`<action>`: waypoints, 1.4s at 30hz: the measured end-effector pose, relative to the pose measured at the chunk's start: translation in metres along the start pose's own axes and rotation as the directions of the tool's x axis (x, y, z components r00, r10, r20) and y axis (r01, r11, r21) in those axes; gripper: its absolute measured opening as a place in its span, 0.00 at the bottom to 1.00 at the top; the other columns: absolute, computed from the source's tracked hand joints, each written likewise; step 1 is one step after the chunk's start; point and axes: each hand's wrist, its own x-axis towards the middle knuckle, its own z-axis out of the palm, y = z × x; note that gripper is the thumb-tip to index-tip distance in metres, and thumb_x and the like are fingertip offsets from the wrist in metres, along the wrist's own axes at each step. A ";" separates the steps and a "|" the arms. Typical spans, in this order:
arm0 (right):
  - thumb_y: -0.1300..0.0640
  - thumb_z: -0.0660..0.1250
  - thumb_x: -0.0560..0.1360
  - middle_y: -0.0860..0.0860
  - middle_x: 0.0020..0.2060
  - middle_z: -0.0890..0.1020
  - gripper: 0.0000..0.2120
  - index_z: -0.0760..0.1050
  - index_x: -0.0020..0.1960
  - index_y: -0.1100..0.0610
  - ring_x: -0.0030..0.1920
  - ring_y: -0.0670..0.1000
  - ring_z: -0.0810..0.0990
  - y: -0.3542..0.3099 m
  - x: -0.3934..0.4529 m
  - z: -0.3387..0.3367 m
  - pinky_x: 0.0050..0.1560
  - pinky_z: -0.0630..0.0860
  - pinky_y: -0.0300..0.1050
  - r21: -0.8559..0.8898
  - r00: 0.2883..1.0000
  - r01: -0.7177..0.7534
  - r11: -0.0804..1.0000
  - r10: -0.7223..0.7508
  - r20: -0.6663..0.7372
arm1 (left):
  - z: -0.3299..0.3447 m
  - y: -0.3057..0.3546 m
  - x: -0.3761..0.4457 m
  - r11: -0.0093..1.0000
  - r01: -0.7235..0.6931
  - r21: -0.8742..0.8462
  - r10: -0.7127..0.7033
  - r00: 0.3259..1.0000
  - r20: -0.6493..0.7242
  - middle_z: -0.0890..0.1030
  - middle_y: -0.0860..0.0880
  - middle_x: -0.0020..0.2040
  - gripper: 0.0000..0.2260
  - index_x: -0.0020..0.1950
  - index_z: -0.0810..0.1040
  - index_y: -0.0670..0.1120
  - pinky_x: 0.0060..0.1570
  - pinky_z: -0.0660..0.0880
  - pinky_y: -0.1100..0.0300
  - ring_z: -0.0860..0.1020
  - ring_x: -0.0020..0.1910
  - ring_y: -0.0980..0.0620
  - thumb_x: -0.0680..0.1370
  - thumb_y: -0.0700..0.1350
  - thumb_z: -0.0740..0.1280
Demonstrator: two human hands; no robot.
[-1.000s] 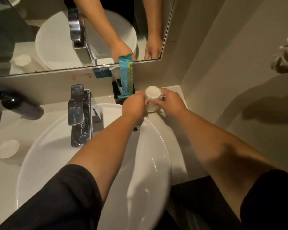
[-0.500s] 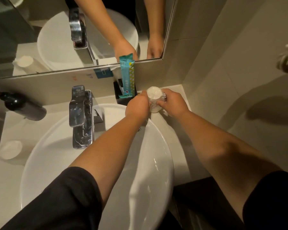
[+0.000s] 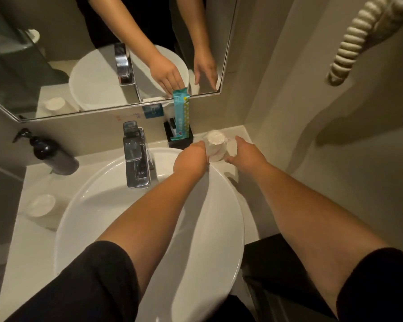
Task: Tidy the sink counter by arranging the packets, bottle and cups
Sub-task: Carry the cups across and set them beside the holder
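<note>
A white wrapped cup [image 3: 215, 145] stands on the counter [image 3: 239, 133] in the back right corner, beside the basin. My left hand [image 3: 190, 159] touches its left side and my right hand [image 3: 244, 153] is at its right side; the mirror shows both hands with straight fingers. A teal packet [image 3: 182, 113] stands upright in a black holder [image 3: 177, 142] just left of the cup. A second wrapped cup [image 3: 41, 205] sits on the left counter. A black pump bottle [image 3: 50, 155] stands at the back left.
A large white basin [image 3: 107, 194] fills the middle, with a chrome tap [image 3: 135, 156] at its back. The mirror [image 3: 56, 66] runs along the back wall. A coiled cord [image 3: 358, 43] hangs on the right wall, which stands close beside the counter.
Both hands gripped the cup before; now it stands on the counter in the corner and my fingers have straightened at its sides.
</note>
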 end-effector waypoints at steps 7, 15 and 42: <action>0.48 0.66 0.76 0.56 0.67 0.73 0.27 0.68 0.71 0.55 0.66 0.58 0.73 -0.007 -0.062 -0.012 0.62 0.70 0.49 -0.111 0.975 0.202 0.973 -0.211 -0.077 | -0.008 -0.003 -0.061 0.995 -0.057 0.078 0.059 0.998 -0.023 0.78 0.43 0.57 0.15 0.58 0.74 0.43 0.50 0.71 0.53 0.75 0.57 0.42 0.77 0.52 0.63; 0.43 0.65 0.75 0.53 0.66 0.74 0.27 0.67 0.71 0.52 0.66 0.56 0.71 0.004 -0.134 0.008 0.64 0.71 0.53 -0.213 0.928 0.356 0.910 -0.372 -0.037 | -0.003 -0.014 -0.138 0.979 -0.041 0.202 0.057 0.996 -0.074 0.75 0.46 0.63 0.24 0.67 0.70 0.46 0.62 0.70 0.51 0.73 0.62 0.45 0.76 0.58 0.64; 0.43 0.64 0.76 0.55 0.66 0.73 0.26 0.67 0.70 0.55 0.65 0.57 0.71 -0.142 -0.230 0.113 0.64 0.71 0.54 -0.289 0.675 0.734 0.614 -0.705 0.218 | -0.062 -0.149 -0.341 0.886 0.431 0.173 -0.362 0.874 -0.324 0.80 0.48 0.57 0.22 0.63 0.74 0.48 0.56 0.75 0.51 0.78 0.54 0.47 0.76 0.60 0.64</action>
